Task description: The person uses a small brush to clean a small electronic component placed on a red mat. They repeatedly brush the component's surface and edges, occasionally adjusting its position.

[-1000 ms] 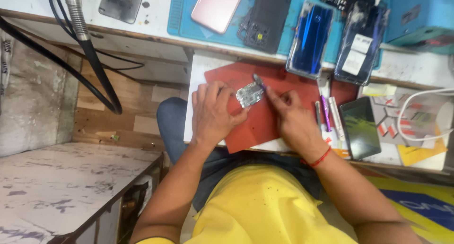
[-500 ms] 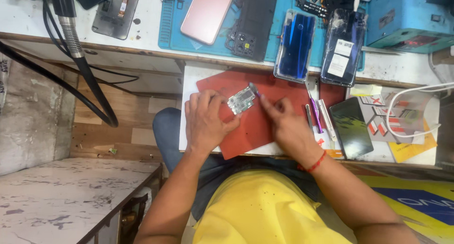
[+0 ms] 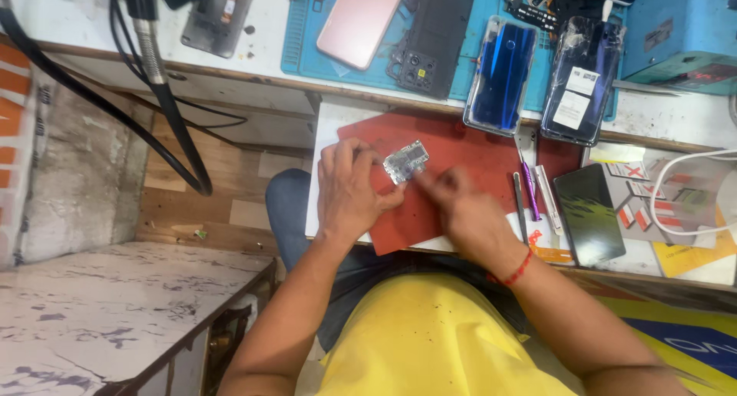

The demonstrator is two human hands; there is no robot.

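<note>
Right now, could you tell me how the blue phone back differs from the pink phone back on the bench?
The blue phone back is glossy deep blue; the pink phone back is pale and matte. The blue one stands nearly straight, overhanging the blue mat's near edge; the pink one tilts, wholly on it. Both lie flat, untouched by either hand.

1. A pink phone [image 3: 361,20] lies back-up on a blue mat [image 3: 299,35].
2. Beside it lies a black phone frame [image 3: 428,39].
3. Two blue phones [image 3: 500,74] [image 3: 580,77] lie side by side.
4. A dark screen panel [image 3: 589,214] lies near slim tools [image 3: 530,193], possibly tweezers.
5. Black cables [image 3: 165,104] hang left.
</note>
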